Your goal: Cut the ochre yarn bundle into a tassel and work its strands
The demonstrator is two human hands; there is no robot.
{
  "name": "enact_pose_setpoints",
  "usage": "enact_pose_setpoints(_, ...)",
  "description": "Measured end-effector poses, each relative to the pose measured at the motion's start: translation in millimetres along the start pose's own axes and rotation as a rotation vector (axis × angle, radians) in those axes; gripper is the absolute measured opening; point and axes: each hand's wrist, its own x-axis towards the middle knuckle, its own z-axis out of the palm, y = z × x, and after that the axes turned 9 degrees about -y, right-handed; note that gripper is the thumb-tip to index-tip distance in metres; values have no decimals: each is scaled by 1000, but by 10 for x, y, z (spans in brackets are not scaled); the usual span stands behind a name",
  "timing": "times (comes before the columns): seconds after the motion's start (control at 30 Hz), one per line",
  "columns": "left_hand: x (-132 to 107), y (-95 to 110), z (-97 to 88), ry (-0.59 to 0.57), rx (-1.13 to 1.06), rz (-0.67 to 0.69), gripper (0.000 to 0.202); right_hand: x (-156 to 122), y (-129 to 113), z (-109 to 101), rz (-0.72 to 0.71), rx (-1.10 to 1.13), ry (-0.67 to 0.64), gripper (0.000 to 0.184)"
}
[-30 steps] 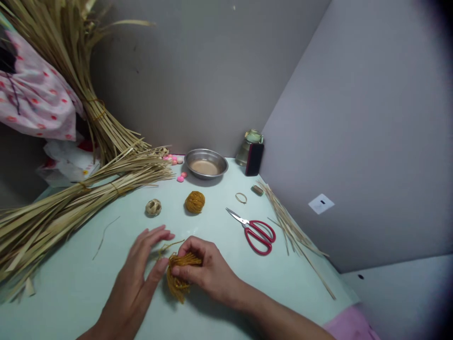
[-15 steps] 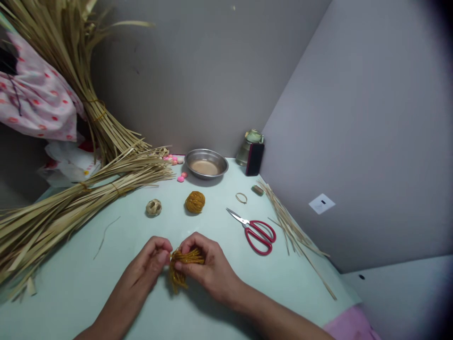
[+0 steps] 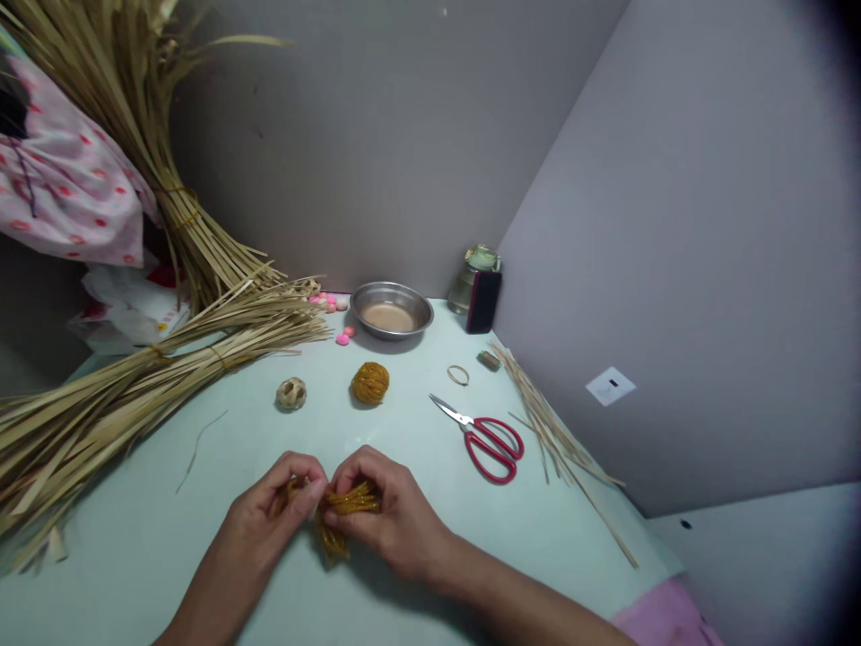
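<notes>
A small bundle of golden cord (image 3: 342, 507) sits low over the pale green table (image 3: 417, 538), held between both hands. My right hand (image 3: 390, 516) is closed around its top, thumb and fingers pressing the strands. My left hand (image 3: 273, 516) pinches the bundle's left end, fingers curled. Loops of the cord hang below the right thumb. A wound ball of the same golden cord (image 3: 369, 383) lies further back, and a small woven straw ball (image 3: 291, 393) to its left.
Red-handled scissors (image 3: 488, 440) lie to the right. Long bundles of dried straw strips (image 3: 134, 377) fill the left side; thin strips (image 3: 552, 431) run along the right wall. At the back stand a metal bowl (image 3: 392, 310), pink beads (image 3: 340, 314), a jar with a dark phone (image 3: 481, 292) and a small ring (image 3: 458, 375).
My left hand, open and flat a second ago, has closed in and now pinches the cord bundle's left end. The right hand has kept its grip and shifted slightly.
</notes>
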Motion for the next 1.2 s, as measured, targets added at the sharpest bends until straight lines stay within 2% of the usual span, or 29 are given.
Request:
enact_pose_setpoints(0.13, -23, 38, 54, -15, -316, -143, 35, 2, 24, 17, 86, 180, -23, 38)
enact_pose_setpoints(0.3, -13, 28, 82, -17, -459, -179, 33, 16, 43, 34, 91, 271, -30, 45)
enact_pose_setpoints(0.5, -22, 32, 70, 56, -457, -155, 35, 22, 60, 36, 82, 281, 0, 44)
enact_pose_setpoints(0.67, -31, 10, 58, -38, -338, -156, 38, 20, 65, 36, 71, 243, 0, 43)
enact_pose_setpoints(0.83, -10, 18, 46, 36, -411, -166, 36, 18, 18, 38, 96, 288, -28, 53)
enact_pose_setpoints(1.0, -19, 3, 79, -30, -369, -181, 35, 17, -24, 16, 31, 362, -109, 50)
enact_pose_setpoints(1.2, -17, -17, 98, -45, -387, -172, 34, 54, 1, 13, 75, 346, -45, 48)
